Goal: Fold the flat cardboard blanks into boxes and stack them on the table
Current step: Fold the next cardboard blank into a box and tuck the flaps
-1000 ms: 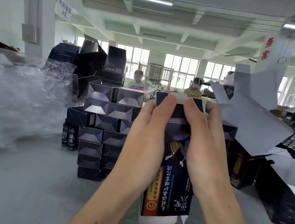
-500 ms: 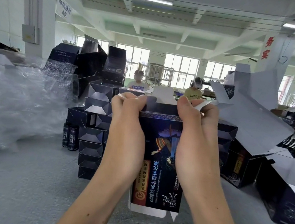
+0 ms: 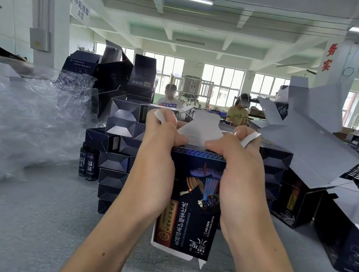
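A dark blue printed cardboard box point(image 3: 190, 205) stands upside down in front of me, held up above the grey table point(image 3: 16, 224). My left hand point(image 3: 159, 147) grips its upper left edge and pinches a white side flap. My right hand point(image 3: 241, 161) grips the upper right edge and pinches the other side flap. Both thumbs press at the base of the white middle flap point(image 3: 202, 127), which stands upright. Behind the box rises a stack of folded dark boxes point(image 3: 118, 151).
Crumpled clear plastic wrap point(image 3: 17, 120) fills the left side. Open box blanks with white insides point(image 3: 308, 147) lean at the right over dark boxes point(image 3: 350, 242). Two small dark bottles point(image 3: 89, 165) stand left of the stack. Two people sit far behind.
My hands have spread apart along the box's top edge, each pulling a side flap outward. The white middle flap has come up between them, and the box has opened wider.
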